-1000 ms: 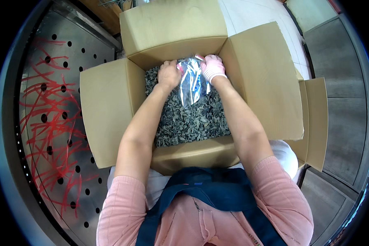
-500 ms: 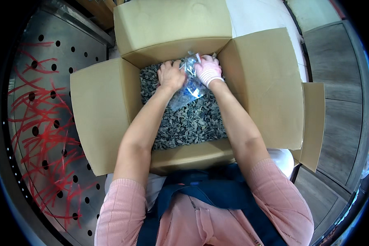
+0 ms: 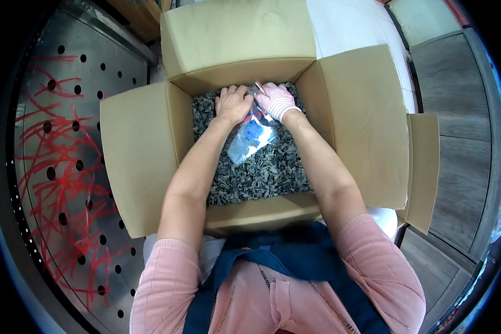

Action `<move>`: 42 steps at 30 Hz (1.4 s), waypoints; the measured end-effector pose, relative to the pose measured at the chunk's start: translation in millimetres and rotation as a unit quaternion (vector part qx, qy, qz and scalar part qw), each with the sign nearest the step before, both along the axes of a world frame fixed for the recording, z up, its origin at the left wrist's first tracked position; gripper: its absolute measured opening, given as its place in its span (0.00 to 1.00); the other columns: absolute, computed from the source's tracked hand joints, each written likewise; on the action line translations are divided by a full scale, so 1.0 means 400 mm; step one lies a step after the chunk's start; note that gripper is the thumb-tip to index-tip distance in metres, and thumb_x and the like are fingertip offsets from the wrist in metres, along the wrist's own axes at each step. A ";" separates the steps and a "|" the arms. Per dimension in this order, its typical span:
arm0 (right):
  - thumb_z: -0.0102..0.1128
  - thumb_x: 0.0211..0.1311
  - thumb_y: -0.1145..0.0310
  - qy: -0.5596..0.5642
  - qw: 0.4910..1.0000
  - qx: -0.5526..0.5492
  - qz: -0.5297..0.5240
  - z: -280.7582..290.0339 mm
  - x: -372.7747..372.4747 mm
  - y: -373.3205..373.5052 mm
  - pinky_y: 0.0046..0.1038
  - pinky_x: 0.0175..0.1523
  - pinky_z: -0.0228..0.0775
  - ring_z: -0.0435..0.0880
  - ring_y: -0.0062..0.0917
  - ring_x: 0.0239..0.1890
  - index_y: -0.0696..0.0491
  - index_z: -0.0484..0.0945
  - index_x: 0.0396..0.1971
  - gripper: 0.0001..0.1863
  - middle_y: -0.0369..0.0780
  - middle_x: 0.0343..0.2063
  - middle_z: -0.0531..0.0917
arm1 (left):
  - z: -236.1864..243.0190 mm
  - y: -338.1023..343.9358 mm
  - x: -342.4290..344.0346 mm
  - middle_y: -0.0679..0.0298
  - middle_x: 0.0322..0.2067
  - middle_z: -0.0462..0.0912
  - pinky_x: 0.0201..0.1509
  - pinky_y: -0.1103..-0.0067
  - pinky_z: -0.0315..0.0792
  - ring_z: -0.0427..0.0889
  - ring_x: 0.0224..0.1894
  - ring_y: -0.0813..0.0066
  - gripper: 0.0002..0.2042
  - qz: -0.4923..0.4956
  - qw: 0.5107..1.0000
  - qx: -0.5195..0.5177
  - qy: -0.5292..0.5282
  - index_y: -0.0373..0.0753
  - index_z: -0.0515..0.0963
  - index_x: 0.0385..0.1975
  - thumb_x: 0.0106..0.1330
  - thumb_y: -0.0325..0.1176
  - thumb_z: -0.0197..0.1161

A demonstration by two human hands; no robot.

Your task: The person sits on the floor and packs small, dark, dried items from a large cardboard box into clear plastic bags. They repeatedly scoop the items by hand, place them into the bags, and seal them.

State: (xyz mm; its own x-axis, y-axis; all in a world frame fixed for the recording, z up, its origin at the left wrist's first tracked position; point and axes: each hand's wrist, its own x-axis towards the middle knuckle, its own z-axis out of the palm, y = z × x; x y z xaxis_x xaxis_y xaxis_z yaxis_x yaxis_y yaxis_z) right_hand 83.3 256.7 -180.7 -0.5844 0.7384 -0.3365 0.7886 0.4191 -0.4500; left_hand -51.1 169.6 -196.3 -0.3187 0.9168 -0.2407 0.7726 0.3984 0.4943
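Observation:
In the cardboard box lies a bed of dark grey, curled dried pieces, like dried wood ear fungus. On them rests a clear plastic bag, narrow end at the far side and wide shiny part toward me. My right hand, in a pink and white striped glove, is closed on the bag's far end. My bare left hand lies on the dried pieces beside the bag, fingers apart and bent downward, the thumb side by the bag's edge. Its fingertips are partly hidden.
The box's flaps stand folded outward, with a wide right flap and a left flap. To the left is a perforated metal panel strewn with red plastic strips. Grey wood-look panels stand at the right.
The bag has shifted, its wide part now flatter and lying farther toward me. My right hand has moved slightly left and nearer, closer to my left hand.

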 end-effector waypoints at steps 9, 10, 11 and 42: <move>0.43 0.65 0.51 -0.006 0.996 -0.028 0.080 0.107 0.082 -0.139 0.43 0.58 0.69 0.79 0.44 0.53 0.50 0.79 0.47 0.23 0.49 0.48 0.80 | 0.052 -0.158 0.049 0.52 0.46 0.74 0.59 0.64 0.67 0.72 0.54 0.53 0.18 -0.062 0.994 0.061 -0.070 0.41 0.79 0.46 0.65 0.42 0.47; 0.44 0.65 0.51 -0.008 0.997 -0.045 0.064 0.108 0.085 -0.153 0.44 0.58 0.69 0.79 0.43 0.52 0.50 0.80 0.44 0.22 0.48 0.47 0.80 | 0.061 -0.174 0.062 0.50 0.46 0.74 0.60 0.64 0.67 0.72 0.54 0.51 0.18 -0.071 0.994 0.054 -0.058 0.38 0.78 0.45 0.66 0.42 0.46; 0.45 0.64 0.51 -0.018 0.997 -0.026 0.070 0.114 0.096 -0.173 0.45 0.58 0.69 0.79 0.44 0.52 0.51 0.81 0.42 0.22 0.48 0.46 0.80 | 0.071 -0.192 0.074 0.49 0.46 0.74 0.60 0.63 0.66 0.72 0.53 0.50 0.19 -0.081 0.995 0.047 -0.045 0.35 0.78 0.44 0.67 0.42 0.45; 0.49 0.61 0.53 -0.042 0.983 0.130 -0.122 0.038 0.042 -0.038 0.47 0.59 0.67 0.74 0.41 0.57 0.47 0.83 0.47 0.22 0.42 0.52 0.79 | 0.001 -0.037 -0.051 0.47 0.58 0.74 0.64 0.61 0.65 0.72 0.60 0.47 0.28 0.201 0.975 -0.070 0.060 0.39 0.78 0.52 0.68 0.57 0.48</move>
State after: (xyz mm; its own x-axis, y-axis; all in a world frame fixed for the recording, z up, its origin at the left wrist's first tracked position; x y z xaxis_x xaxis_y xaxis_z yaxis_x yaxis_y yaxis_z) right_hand 100.3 241.4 -165.6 -0.3578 0.9203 -0.1583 0.9096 0.3052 -0.2819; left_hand -71.6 154.9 -196.0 -0.6784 0.6734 -0.2938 0.5893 0.7375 0.3298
